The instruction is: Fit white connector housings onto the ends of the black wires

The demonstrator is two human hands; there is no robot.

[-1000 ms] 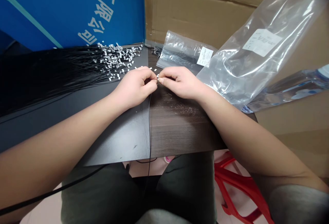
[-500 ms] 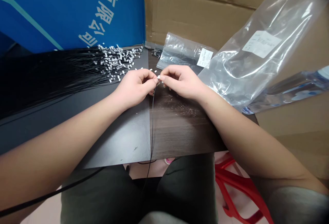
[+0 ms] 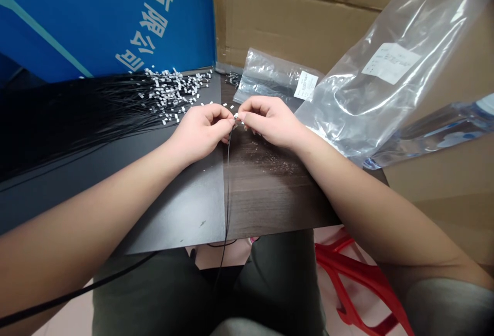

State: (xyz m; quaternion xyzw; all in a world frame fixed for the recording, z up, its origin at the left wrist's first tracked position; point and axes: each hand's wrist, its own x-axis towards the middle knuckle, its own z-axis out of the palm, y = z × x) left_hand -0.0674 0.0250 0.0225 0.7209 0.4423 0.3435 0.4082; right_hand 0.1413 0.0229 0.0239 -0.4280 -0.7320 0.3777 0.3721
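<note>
My left hand [image 3: 206,129] pinches a thin black cable [image 3: 228,181] near its upper end, and the cable hangs down past the table edge between my knees. Against its fingertips, my right hand [image 3: 266,119] is closed in a pinch on a small white connector [image 3: 236,115] at the cable's end. Fingers hide most of that connector. Left of my hands lies a large bundle of black cables [image 3: 77,115], with many white tips [image 3: 173,91] at the near end.
Behind stand a blue box [image 3: 96,17] and a cardboard box [image 3: 289,12]. A small labelled bag [image 3: 266,76], a large clear plastic bag [image 3: 358,99] and a plastic bottle [image 3: 436,130] lie to the right. Tiny scraps [image 3: 276,161] dot the wooden table [image 3: 266,202]. A red stool [image 3: 358,274] stands below.
Both hands stay together in nearly the same pinch. Slightly more of a gap shows between the fingertips at the cable end. The whole view has shifted a little.
</note>
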